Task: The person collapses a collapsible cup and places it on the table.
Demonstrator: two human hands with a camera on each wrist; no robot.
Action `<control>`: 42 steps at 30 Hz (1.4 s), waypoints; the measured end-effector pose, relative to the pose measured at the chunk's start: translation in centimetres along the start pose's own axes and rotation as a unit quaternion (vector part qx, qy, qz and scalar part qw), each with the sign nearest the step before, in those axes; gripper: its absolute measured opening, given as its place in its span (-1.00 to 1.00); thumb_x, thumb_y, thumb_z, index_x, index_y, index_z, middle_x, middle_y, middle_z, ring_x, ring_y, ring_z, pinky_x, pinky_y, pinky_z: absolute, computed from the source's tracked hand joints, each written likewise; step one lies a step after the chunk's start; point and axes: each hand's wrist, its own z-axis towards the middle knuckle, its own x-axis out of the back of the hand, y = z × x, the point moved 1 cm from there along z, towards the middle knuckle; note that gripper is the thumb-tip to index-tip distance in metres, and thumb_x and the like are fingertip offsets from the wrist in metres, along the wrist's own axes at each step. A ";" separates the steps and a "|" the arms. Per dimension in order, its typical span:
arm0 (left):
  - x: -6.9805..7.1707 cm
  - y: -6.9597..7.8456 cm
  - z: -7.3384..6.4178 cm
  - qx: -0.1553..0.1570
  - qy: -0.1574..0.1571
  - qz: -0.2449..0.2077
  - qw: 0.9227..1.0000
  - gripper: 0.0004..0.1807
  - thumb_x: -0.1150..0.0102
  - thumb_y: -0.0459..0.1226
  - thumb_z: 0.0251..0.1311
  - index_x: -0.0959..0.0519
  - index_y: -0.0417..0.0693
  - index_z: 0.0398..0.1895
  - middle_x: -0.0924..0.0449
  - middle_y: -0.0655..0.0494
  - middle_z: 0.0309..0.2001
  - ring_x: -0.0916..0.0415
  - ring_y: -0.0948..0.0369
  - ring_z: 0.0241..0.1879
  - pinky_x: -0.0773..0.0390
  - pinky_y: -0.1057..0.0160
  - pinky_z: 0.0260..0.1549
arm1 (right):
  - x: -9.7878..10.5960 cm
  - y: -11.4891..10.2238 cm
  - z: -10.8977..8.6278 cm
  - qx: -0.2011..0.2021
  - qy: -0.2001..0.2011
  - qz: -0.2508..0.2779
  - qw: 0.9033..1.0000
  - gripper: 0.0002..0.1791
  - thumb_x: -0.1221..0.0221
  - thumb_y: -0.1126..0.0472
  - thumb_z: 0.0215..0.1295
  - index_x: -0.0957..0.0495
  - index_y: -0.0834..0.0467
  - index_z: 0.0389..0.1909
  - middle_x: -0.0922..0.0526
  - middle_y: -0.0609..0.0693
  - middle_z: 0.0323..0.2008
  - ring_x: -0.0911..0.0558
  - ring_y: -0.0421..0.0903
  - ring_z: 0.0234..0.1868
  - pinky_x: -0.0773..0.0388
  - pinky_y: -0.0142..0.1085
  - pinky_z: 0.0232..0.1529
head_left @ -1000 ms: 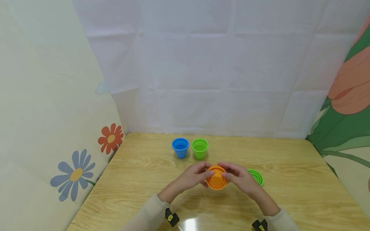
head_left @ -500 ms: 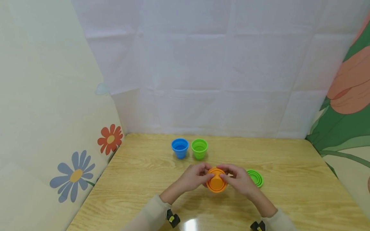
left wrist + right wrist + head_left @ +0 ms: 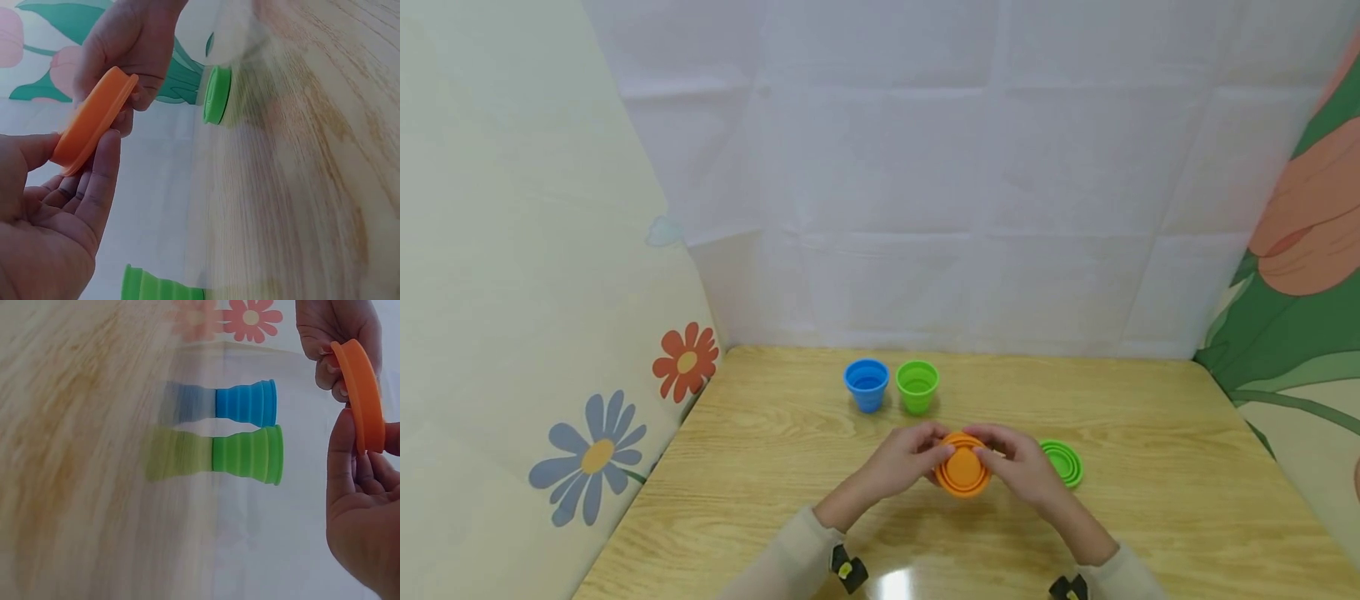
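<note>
Between both hands, above the table, is an orange collapsible cup [image 3: 964, 469], folded flat into a ringed disc and tilted. My left hand [image 3: 904, 460] pinches its left side, thumb on the near face and fingers behind. On the right side my right hand [image 3: 1024, 468] grips it the same way. Both wrist views show the orange disc edge-on, clear of the wood. A green collapsible cup [image 3: 1062, 463], also pressed flat, lies just beyond the right hand, partly covered by it. Farther back, a blue cup [image 3: 867, 386] and an expanded green cup [image 3: 917, 387] stand upright side by side.
The wooden table [image 3: 760, 467] runs back to a white cloth wall [image 3: 880, 208]. Flower-printed panels rise along the left and right sides. Glare shows on the glossy surface near the front.
The raised centre of the orange cup has gone down, so it now sits flatter, with its rings showing. Both thumbs have shifted slightly on it. The other cups have stayed put.
</note>
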 end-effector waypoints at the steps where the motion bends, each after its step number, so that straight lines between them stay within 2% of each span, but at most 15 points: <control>1: 0.0 0.0 0.0 0.000 -0.003 -0.007 1.000 -0.69 -0.03 -0.10 0.32 -0.50 -0.10 -0.03 -0.60 0.09 -0.33 -0.59 0.23 -0.42 -0.65 0.26 -0.44 | 0.0 0.0 0.0 0.000 -0.003 0.004 1.000 -0.60 -0.08 0.15 0.36 -0.44 0.27 0.13 -0.56 0.22 0.00 -0.57 -0.23 -0.07 -0.57 -0.38 -0.13; 6: 0.0 0.2 -0.1 0.007 -0.006 -0.020 1.000 -0.65 -0.03 -0.08 0.31 -0.48 -0.11 0.01 -0.60 0.07 -0.29 -0.60 0.23 -0.38 -0.66 0.24 -0.42 | 0.2 0.6 0.0 -0.003 -0.018 0.030 0.999 -0.58 -0.03 0.15 0.39 -0.40 0.30 0.17 -0.53 0.27 0.04 -0.60 -0.22 -0.15 -0.61 -0.34 -0.22; 10: 0.1 0.1 -0.1 0.021 0.001 -0.025 0.999 -0.69 -0.04 -0.14 0.32 -0.48 -0.10 0.02 -0.59 0.07 -0.28 -0.58 0.23 -0.37 -0.66 0.21 -0.40 | 0.3 0.8 0.0 -0.008 -0.027 0.038 0.999 -0.57 -0.02 0.14 0.40 -0.39 0.28 0.18 -0.55 0.23 0.00 -0.61 -0.17 -0.23 -0.64 -0.25 -0.30; 17: 0.3 -0.5 -0.1 0.036 0.001 -0.047 0.998 -0.71 -0.05 -0.20 0.32 -0.47 -0.15 0.02 -0.56 0.03 -0.22 -0.57 0.20 -0.32 -0.66 0.10 -0.36 | 0.4 0.7 -0.1 -0.030 -0.057 0.061 0.996 -0.53 -0.11 0.15 0.33 -0.35 0.22 0.21 -0.51 0.21 -0.01 -0.60 -0.06 -0.19 -0.65 -0.12 -0.31; 25: 0.3 -0.7 -0.3 0.041 -0.011 -0.083 0.996 -0.62 -0.17 -0.22 0.23 -0.42 -0.22 0.05 -0.53 -0.04 -0.18 -0.59 0.20 -0.30 -0.67 0.14 -0.37 | 0.4 0.7 -0.1 -0.056 -0.064 0.056 0.995 -0.49 -0.14 0.15 0.31 -0.33 0.29 0.20 -0.47 0.24 -0.06 -0.59 -0.06 -0.22 -0.65 -0.15 -0.30; 33: 0.2 -1.6 -0.3 0.064 -0.005 -0.096 0.993 -0.60 -0.19 -0.24 0.20 -0.41 -0.22 0.06 -0.52 -0.04 -0.17 -0.58 0.16 -0.28 -0.66 0.16 -0.34 | 0.3 0.9 0.1 -0.082 -0.061 0.067 0.992 -0.51 -0.16 0.14 0.28 -0.36 0.29 0.16 -0.45 0.20 -0.10 -0.61 -0.07 -0.23 -0.65 -0.14 -0.30; 37: 0.3 -1.7 -0.5 0.053 0.003 -0.074 0.996 -0.61 -0.20 -0.23 0.20 -0.42 -0.17 0.05 -0.52 -0.01 -0.17 -0.56 0.17 -0.28 -0.66 0.18 -0.34 | 0.3 1.4 0.0 -0.102 -0.048 0.077 0.991 -0.52 -0.16 0.09 0.29 -0.38 0.26 0.13 -0.43 0.19 -0.08 -0.60 -0.03 -0.21 -0.65 -0.11 -0.29; 42: 0.6 -1.3 -0.7 -0.006 0.028 0.013 0.999 -0.64 -0.22 -0.20 0.19 -0.45 -0.03 0.04 -0.56 0.11 -0.16 -0.50 0.20 -0.26 -0.62 0.28 -0.33 | 0.6 1.9 0.0 -0.144 -0.020 0.101 0.984 -0.47 -0.10 -0.07 0.31 -0.40 0.24 0.11 -0.49 0.17 -0.04 -0.58 0.02 -0.17 -0.64 -0.07 -0.25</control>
